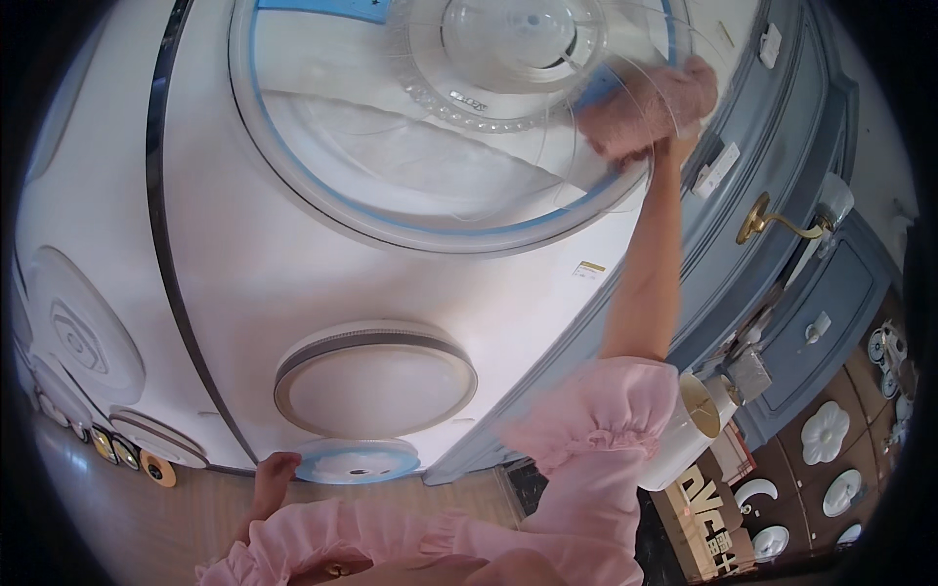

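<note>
My right arm reaches up to a large round ceiling lamp (391, 230) with a clear ring and blue edge, mounted on the white panel. In my right hand (674, 145) is a pinkish-brown cloth (625, 115), pressed against the lamp's right side. The cloth hides most of the fingers, and motion blurs them a little. A clear dome (513, 39) with a beaded rim is at the lamp's middle. Low on the left, my left hand (277, 476) hangs with its fingers curled and nothing visible in them, beside a small blue-edged round lamp (357, 463).
A round lamp with a grey band (376, 386) sits lower on the panel. More lamps, such as a white one (78, 332), line the left. On the right are a blue-grey panelled wall (723, 254), a brass wall lamp (767, 220) and a white lampshade (679, 439).
</note>
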Demonstrator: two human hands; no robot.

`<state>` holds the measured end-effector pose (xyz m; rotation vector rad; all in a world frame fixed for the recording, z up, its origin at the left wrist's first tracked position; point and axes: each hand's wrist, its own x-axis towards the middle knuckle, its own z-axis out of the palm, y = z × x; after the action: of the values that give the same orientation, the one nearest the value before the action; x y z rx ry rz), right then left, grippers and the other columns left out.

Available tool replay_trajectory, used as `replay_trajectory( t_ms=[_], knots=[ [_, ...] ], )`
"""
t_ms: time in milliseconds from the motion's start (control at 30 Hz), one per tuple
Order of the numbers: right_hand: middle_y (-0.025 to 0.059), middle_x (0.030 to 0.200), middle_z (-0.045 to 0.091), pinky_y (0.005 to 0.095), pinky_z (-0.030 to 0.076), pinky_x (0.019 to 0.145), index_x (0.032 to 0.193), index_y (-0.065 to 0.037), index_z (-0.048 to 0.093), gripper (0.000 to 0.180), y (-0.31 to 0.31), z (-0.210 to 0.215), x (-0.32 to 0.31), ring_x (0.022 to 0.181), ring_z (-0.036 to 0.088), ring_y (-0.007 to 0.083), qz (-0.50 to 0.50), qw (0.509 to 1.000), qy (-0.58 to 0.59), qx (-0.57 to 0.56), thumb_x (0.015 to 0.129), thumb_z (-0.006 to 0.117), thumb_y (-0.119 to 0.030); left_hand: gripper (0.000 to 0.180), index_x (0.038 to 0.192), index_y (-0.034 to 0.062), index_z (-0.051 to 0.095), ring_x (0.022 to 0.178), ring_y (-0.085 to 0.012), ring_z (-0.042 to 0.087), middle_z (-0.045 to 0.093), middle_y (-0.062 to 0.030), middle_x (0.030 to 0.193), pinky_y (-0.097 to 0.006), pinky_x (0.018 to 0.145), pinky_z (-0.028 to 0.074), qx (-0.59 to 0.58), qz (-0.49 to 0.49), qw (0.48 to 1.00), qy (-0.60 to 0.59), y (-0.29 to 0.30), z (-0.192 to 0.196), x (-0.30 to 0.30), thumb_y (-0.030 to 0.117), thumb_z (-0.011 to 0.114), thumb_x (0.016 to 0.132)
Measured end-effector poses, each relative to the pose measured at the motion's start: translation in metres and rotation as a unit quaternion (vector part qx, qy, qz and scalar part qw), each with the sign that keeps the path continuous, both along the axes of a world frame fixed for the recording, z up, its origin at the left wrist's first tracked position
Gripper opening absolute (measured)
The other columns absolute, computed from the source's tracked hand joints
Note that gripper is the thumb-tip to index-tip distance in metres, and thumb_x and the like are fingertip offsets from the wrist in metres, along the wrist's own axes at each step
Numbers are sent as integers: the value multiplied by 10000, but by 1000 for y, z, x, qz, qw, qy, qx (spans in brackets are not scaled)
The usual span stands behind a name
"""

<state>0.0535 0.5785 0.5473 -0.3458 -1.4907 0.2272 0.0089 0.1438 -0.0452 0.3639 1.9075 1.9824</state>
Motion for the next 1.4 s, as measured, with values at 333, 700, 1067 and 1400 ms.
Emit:
replay_trajectory(
  t_ms=[333,700,1067,1400],
  knots=[
    [99,1022,600,258,400,862,1072,-44,544,297,-79,-163,-30,951,570,189,-54,988,58,132,907,438,-268,156,931,12,634,700,-88,539,609,-18,822,-222,622,452,28,1,994,-107,-39,-10,12,24,544,805],
    [80,1007,580,254,399,872,1033,-44,544,271,-263,-303,-106,958,549,171,262,964,-13,-41,922,399,-245,156,976,25,628,816,-91,564,628,-26,887,-235,685,463,31,25,991,-127,-99,28,-13,66,536,858],
    [62,992,560,249,397,882,994,-44,544,262,-389,-293,-100,966,528,153,772,436,63,-457,937,361,-223,158,986,65,631,871,-92,573,624,-1,938,-247,723,481,55,73,982,-165,-166,-17,6,91,533,865],
    [79,641,522,275,412,717,582,-76,446,363,-380,-363,-71,746,499,173,725,481,-228,-436,910,323,-171,190,1010,53,634,858,-93,570,632,-5,938,-251,736,461,42,123,977,-168,-186,-13,25,104,525,863]
  ],
)
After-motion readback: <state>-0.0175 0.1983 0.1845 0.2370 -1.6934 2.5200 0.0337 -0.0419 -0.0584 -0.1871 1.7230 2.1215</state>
